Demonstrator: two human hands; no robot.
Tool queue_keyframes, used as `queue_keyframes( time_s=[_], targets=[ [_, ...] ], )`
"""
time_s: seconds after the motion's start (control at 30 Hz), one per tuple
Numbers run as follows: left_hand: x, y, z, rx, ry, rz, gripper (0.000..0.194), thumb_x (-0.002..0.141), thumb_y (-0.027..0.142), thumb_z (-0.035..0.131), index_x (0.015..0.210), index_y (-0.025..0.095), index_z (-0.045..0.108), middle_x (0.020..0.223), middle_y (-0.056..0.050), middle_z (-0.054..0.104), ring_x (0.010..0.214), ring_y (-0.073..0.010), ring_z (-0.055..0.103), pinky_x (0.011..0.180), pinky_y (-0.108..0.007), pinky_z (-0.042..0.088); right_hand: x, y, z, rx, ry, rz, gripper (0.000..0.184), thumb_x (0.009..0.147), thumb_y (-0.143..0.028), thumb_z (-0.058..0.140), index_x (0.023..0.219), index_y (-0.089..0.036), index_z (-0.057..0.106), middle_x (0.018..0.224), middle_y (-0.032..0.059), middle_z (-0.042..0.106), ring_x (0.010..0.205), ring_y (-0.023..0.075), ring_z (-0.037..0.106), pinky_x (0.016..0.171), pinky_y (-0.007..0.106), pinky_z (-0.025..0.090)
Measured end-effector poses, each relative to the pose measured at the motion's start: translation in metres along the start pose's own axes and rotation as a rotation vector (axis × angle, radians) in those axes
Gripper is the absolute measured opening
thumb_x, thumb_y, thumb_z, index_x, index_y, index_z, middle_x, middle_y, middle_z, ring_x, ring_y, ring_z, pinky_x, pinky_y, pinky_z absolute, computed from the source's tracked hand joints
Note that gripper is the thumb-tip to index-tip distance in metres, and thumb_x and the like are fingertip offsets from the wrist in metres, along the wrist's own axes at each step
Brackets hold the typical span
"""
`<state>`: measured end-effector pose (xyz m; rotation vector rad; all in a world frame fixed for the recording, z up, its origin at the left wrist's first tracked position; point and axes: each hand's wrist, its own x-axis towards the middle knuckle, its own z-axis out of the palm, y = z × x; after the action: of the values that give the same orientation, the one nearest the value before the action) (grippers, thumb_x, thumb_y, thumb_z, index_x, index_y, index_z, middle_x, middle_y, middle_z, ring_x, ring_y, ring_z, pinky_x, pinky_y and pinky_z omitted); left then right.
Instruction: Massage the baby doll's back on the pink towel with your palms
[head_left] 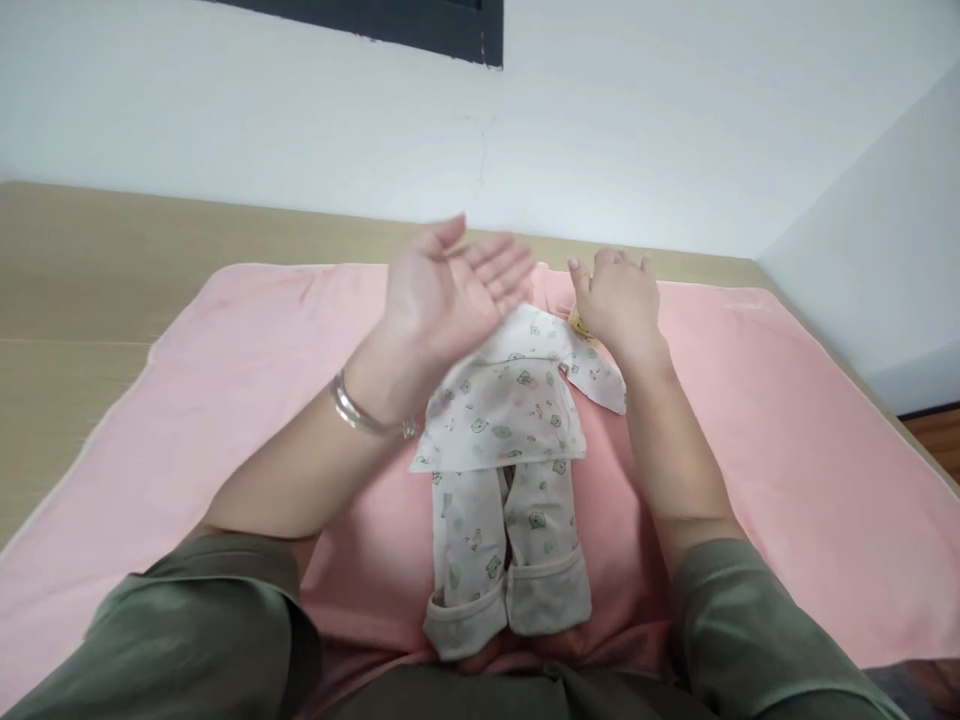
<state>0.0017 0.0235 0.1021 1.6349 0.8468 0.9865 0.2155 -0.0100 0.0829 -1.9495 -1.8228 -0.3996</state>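
A small white baby top [517,400] printed with bears and leaves lies spread out in front of me, one sleeve pointing right. Below it, matching baby trousers [540,510] stretch toward my body, their legs side by side and the pale cuffs turned up. My left hand [454,290] is raised over the upper left of the top, palm up and fingers stretched out, slightly blurred, holding nothing. Above the right sleeve is my right hand [619,300], back up, with the thumb apart from the fingers. Partly hidden beside its thumb is a small yellow item [579,323].
A pink blanket [750,400] with a pale edge lies under the clothes. It covers much of a wooden surface [75,260]. Behind stands a white wall [375,130] with a dark frame [450,25] at the top. Another wall meets it on the right.
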Motion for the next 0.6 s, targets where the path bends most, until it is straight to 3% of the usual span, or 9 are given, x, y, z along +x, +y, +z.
queue_keyframes(
  time_s=[0.07, 0.17, 0.23, 0.3, 0.37, 0.43, 0.5, 0.57, 0.6],
  targets=[
    [-0.044, 0.012, 0.019, -0.205, -0.13, -0.118, 0.064, 0.101, 0.045, 0.01, 0.138, 0.016, 0.053, 0.132, -0.013, 0.063, 0.132, -0.0304, 0.056, 0.105, -0.053, 0.052, 0.0, 0.004, 0.002, 0.008, -0.039, 0.01, 0.082, 0.1, -0.059, 0.006, 0.122, 0.0, 0.059, 0.129, 0.029, 0.061, 0.134, 0.0416, 0.049, 0.113, 0.068, 0.03],
    [-0.094, 0.019, 0.056, -0.467, -0.211, -0.33, 0.064, 0.098, 0.043, 0.012, 0.142, 0.015, 0.049, 0.142, -0.012, 0.058, 0.136, -0.0287, 0.053, 0.112, -0.052, 0.048, -0.003, 0.007, -0.006, 0.025, -0.082, -0.01, 0.084, 0.1, -0.062, 0.007, 0.128, 0.0, 0.056, 0.142, 0.0302, 0.051, 0.142, 0.0457, 0.038, 0.111, 0.073, 0.028],
    [-0.114, 0.019, 0.074, -0.611, -0.292, -0.451, 0.065, 0.097, 0.045, 0.016, 0.145, 0.015, 0.046, 0.15, -0.01, 0.05, 0.143, -0.0267, 0.044, 0.121, -0.05, 0.038, -0.013, 0.0, -0.022, 0.041, -0.018, -0.049, 0.083, 0.099, -0.062, 0.005, 0.135, -0.005, 0.053, 0.148, 0.0281, 0.046, 0.145, 0.0459, 0.032, 0.108, 0.078, 0.027],
    [-0.125, 0.022, 0.081, -0.716, -0.403, -0.531, 0.068, 0.097, 0.05, 0.015, 0.15, 0.014, 0.038, 0.158, -0.008, 0.038, 0.149, -0.0231, 0.032, 0.128, -0.046, 0.025, -0.031, -0.015, -0.046, 0.061, 0.107, -0.116, 0.075, 0.101, -0.054, 0.001, 0.145, -0.012, 0.045, 0.154, 0.0228, 0.041, 0.149, 0.0399, 0.029, 0.109, 0.078, 0.025],
    [-0.128, 0.03, 0.075, -0.788, -0.452, -0.501, 0.07, 0.098, 0.054, 0.011, 0.153, 0.017, 0.034, 0.161, -0.004, 0.032, 0.152, -0.0206, 0.025, 0.13, -0.043, 0.02, -0.057, -0.037, -0.07, 0.089, 0.189, -0.155, 0.064, 0.102, -0.044, 0.003, 0.151, -0.019, 0.037, 0.158, 0.0169, 0.037, 0.151, 0.0313, 0.028, 0.115, 0.072, 0.025],
    [-0.127, 0.044, 0.059, -0.813, -0.438, -0.393, 0.07, 0.099, 0.055, 0.003, 0.151, 0.024, 0.037, 0.158, 0.0, 0.039, 0.151, -0.0211, 0.027, 0.128, -0.044, 0.028, -0.084, -0.06, -0.085, 0.119, 0.154, -0.246, 0.061, 0.102, -0.042, 0.008, 0.153, -0.022, 0.035, 0.16, 0.0117, 0.036, 0.152, 0.0288, 0.024, 0.12, 0.068, 0.023],
    [-0.125, 0.058, 0.04, -0.763, -0.426, -0.29, 0.073, 0.098, 0.054, -0.007, 0.147, 0.031, 0.042, 0.15, 0.004, 0.051, 0.148, -0.0213, 0.033, 0.121, -0.046, 0.042, -0.11, -0.082, -0.086, 0.045, 0.098, -0.395, 0.071, 0.097, -0.058, 0.011, 0.15, -0.023, 0.042, 0.155, 0.0112, 0.043, 0.154, 0.0352, 0.002, 0.119, 0.076, 0.012],
    [-0.122, 0.067, 0.023, -0.677, -0.411, -0.189, 0.078, 0.098, 0.05, -0.016, 0.141, 0.035, 0.047, 0.142, 0.009, 0.058, 0.145, -0.0187, 0.038, 0.115, -0.045, 0.049, -0.131, -0.098, -0.075, 0.057, 0.128, -0.485, 0.085, 0.088, -0.076, 0.02, 0.133, -0.019, 0.063, 0.145, 0.0176, 0.054, 0.15, 0.0336, -0.021, 0.12, 0.075, 0.003],
    [-0.122, 0.068, 0.019, -0.645, -0.401, -0.131, 0.08, 0.098, 0.047, -0.018, 0.138, 0.035, 0.049, 0.14, 0.01, 0.06, 0.144, -0.0179, 0.041, 0.114, -0.045, 0.05, -0.141, -0.104, -0.068, 0.055, 0.102, -0.49, 0.084, 0.085, -0.081, 0.022, 0.127, -0.023, 0.067, 0.144, 0.0149, 0.056, 0.149, 0.0314, -0.023, 0.122, 0.072, 0.003]
  ],
)
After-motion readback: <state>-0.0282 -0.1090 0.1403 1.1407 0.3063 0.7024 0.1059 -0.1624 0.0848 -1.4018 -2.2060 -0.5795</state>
